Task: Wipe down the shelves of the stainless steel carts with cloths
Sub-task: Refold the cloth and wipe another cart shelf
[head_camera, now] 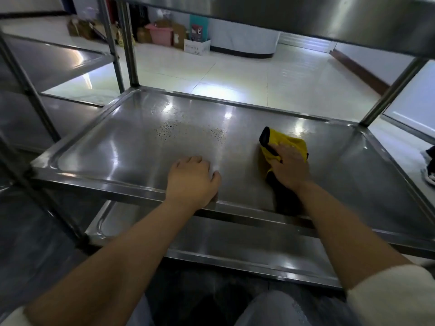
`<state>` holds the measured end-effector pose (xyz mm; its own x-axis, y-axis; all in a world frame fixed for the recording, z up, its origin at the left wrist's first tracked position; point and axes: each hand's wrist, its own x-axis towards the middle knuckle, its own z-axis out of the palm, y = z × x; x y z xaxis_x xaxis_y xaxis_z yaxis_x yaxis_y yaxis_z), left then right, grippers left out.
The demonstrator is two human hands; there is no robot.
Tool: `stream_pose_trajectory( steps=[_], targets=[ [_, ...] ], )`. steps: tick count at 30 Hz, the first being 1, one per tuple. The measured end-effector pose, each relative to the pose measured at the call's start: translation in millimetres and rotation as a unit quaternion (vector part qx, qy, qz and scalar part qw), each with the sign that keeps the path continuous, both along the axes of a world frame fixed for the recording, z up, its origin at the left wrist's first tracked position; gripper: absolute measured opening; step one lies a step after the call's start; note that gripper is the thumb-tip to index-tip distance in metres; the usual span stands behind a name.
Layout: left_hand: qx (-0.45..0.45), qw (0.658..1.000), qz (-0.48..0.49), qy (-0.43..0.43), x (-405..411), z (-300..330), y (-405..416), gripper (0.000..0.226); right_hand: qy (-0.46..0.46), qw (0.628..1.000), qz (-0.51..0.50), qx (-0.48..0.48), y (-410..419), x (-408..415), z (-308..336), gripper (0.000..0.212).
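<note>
Cloth [286,147]: yellow with black edging. Shelf [131,142]: silver steel, dark speckles at centre. Bin [162,35], upper frame: pink.

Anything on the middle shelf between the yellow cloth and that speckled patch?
Nothing visible. The yellow cloth lies under the right hand; bare steel runs left to the speckled patch. The left hand rests nearer the front edge, off that path.
</note>
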<state>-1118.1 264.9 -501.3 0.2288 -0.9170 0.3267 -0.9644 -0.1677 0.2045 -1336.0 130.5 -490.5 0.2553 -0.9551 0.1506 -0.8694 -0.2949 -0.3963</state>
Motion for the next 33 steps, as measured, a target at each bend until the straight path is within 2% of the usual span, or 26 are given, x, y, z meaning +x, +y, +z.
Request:
stream_pose_trajectory(
  steps=[3,7,11,14,16,19,23,27,33],
  targets=[
    [-0.002,1.000,0.004,0.006,1,2,-2,0.037,0.030,0.999,-0.009,0.020,9,34,1,0.049],
    [0.020,1.000,-0.004,-0.005,2,5,-2,0.041,0.050,0.992,0.107,0.040,38,49,2,0.047],
    [0.072,0.994,-0.076,-0.007,33,14,2,0.051,-0.029,0.982,0.182,0.043,52,14,8,0.050],
    [0.122,0.991,-0.048,-0.035,89,25,9,0.057,-0.058,0.986,0.153,0.019,50,8,6,0.050],
    [0.123,0.991,-0.004,-0.044,125,24,17,0.062,-0.051,0.993,0.108,0.021,44,17,3,0.049],
    [0.105,0.994,0.027,0.017,147,13,25,0.067,-0.028,0.999,0.040,0.021,28,38,0,0.048],
    [0.082,0.996,0.037,0.027,146,7,21,0.066,-0.005,1.000,-0.006,0.015,2,82,4,0.049],
    [0.048,0.997,0.045,0.041,148,3,19,0.064,0.014,0.999,0.009,0.042,-22,145,8,0.049],
    [0.019,0.997,0.058,0.042,151,3,17,0.055,0.000,0.987,0.155,0.032,-2,226,8,0.047]
  ],
)
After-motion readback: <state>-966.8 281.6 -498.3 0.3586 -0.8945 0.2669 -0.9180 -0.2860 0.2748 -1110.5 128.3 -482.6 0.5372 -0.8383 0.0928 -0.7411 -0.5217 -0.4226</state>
